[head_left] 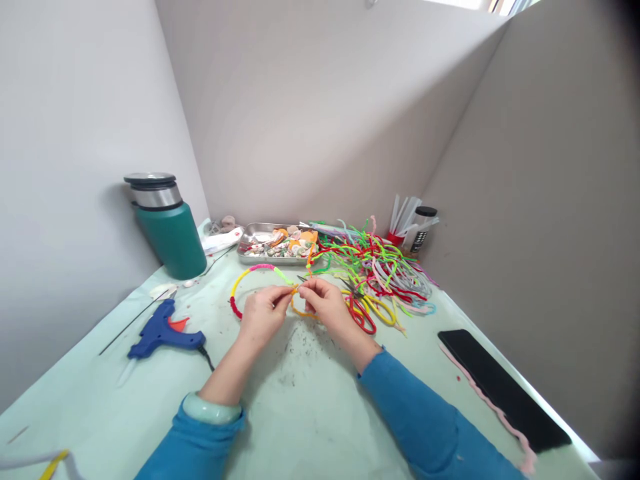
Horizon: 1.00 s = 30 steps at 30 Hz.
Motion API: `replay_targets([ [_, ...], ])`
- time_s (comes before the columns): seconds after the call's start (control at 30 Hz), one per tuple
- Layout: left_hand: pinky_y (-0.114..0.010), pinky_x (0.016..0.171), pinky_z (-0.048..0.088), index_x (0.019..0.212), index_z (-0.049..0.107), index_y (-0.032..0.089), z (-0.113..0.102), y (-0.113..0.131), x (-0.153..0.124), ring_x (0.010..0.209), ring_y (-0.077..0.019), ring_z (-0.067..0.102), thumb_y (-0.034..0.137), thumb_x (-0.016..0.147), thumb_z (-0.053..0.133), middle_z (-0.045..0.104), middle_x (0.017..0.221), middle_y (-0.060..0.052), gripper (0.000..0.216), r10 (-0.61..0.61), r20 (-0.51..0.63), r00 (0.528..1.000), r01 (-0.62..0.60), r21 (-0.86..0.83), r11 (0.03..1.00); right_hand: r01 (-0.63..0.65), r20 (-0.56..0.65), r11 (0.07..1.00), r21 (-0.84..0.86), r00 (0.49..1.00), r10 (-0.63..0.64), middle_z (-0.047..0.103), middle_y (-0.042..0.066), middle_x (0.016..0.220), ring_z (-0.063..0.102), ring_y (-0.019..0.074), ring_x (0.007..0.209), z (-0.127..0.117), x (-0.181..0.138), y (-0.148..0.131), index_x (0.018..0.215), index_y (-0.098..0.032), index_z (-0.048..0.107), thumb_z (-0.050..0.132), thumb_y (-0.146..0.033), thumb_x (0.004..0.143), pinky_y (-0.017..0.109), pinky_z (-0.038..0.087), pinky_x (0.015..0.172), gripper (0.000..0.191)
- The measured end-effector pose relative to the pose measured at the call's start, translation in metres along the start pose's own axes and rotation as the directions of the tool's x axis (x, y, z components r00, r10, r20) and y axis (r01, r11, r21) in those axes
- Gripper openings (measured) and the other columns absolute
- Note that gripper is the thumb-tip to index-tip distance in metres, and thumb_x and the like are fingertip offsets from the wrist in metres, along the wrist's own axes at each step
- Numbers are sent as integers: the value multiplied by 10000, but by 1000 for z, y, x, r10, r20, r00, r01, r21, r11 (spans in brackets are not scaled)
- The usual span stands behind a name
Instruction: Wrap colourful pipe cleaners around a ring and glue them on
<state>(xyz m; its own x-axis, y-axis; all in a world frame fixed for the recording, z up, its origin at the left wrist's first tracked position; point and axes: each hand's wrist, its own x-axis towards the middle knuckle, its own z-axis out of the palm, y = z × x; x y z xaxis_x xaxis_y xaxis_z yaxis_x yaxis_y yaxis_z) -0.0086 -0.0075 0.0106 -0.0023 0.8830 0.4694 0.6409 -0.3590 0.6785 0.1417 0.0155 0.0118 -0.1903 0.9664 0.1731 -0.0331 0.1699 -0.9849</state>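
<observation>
- Pinching an orange fuzzy strand (303, 315), the left hand (264, 313) and right hand (325, 303) nearly meet at mid-table, thumbs against fingertips.
- Multicoloured ring (261, 267) just beyond the left hand, its green end reaching toward the fingers.
- Red-handled scissors (369, 325) and yellow-handled scissors (384, 313) beside the right hand.
- Metal tray (275, 262) of small pieces behind; tangled fuzzy stems (380, 263) right of it.
- Blue glue gun (165, 333) at left.

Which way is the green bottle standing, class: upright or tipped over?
Upright: the bottle stands on its base on the table, with its lid at the top.
</observation>
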Motion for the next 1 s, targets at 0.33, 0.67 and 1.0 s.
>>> replay_targets([
  [0.33,-259,685,437,867,690,205,5,1,-3,744,-162,614,226,801,501,694,827,-44,202,100,1,995,-99,128,987,-149,65,982,113,988,142,484,-60,496,409,62,427,4,-3,1,691,-159,546,634,-356,676,191,288,420,217],
  [0.67,-243,675,431,910,675,199,4,7,-7,747,-154,605,216,830,464,678,845,-53,227,152,-45,987,-144,151,978,-193,103,953,234,979,174,491,-55,489,415,55,421,5,-4,4,672,-152,539,679,-357,650,182,286,414,250],
  [1.0,-238,643,464,887,693,194,3,8,-3,700,-143,608,250,794,516,683,846,-54,208,35,-31,999,-38,-96,995,-301,236,880,368,945,225,500,-46,528,385,49,423,0,-4,4,698,-161,534,729,-394,603,182,266,408,318],
])
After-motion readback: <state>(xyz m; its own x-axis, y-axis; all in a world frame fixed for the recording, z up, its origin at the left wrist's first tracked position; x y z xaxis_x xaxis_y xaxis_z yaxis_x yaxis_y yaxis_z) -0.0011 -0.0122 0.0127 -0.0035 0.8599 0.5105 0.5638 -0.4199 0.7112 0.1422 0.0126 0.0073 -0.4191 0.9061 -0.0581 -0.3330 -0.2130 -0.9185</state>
